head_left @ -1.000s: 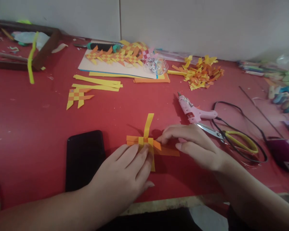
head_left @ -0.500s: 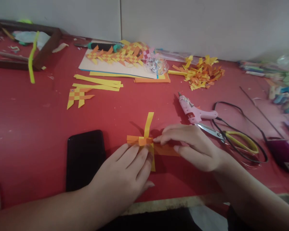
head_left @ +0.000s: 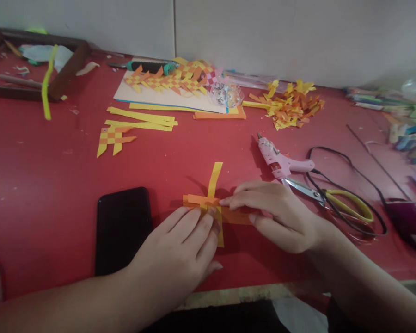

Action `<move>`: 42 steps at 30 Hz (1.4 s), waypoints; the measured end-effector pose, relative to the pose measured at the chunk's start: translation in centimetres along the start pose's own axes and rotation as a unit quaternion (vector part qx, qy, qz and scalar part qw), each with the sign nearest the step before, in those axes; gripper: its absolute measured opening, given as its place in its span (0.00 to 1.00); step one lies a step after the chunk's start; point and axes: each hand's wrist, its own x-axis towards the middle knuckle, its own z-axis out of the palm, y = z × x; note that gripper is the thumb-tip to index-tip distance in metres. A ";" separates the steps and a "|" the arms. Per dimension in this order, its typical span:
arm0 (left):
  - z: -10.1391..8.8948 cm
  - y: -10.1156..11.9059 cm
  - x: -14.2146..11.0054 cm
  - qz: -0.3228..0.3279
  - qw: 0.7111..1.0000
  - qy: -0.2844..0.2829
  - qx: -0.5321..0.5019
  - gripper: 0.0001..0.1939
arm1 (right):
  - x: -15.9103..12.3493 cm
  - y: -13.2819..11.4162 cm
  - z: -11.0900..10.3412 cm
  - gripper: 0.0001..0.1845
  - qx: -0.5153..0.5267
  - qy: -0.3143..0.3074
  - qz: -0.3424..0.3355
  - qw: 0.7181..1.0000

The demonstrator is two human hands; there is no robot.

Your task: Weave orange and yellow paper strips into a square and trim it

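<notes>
Several orange and yellow paper strips (head_left: 214,181) cross each other on the red table in front of me, one yellow strip standing up at the far side. My left hand (head_left: 182,245) lies over their near left part, its fingers together and pressing them down; its thumb is apart, on the table side. From the right, my right hand (head_left: 277,210) holds the strips with its index fingertip at the crossing and its thumb lower on a wide orange strip (head_left: 235,216). Beyond the left hand, a short orange strip end (head_left: 197,199) points left. The fingers hide part of the crossing.
A black phone (head_left: 123,226) lies left of my hands. Right of them are a pink glue gun (head_left: 279,162), yellow-handled scissors (head_left: 350,203) and a black cord. Farther back are a woven paper fish (head_left: 113,138), yellow strips (head_left: 142,121) and a scrap pile (head_left: 291,108).
The orange strip end at the crossing now stretches farther left, where a shorter folded piece lay over yellow before. Both hands have stayed nearly in place.
</notes>
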 end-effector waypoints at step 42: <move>0.3 -0.1 0.0 -0.016 0.999 -0.019 -0.023 0.20 | -0.1 -0.7 0.7 0.17 -0.072 0.001 0.009 0.997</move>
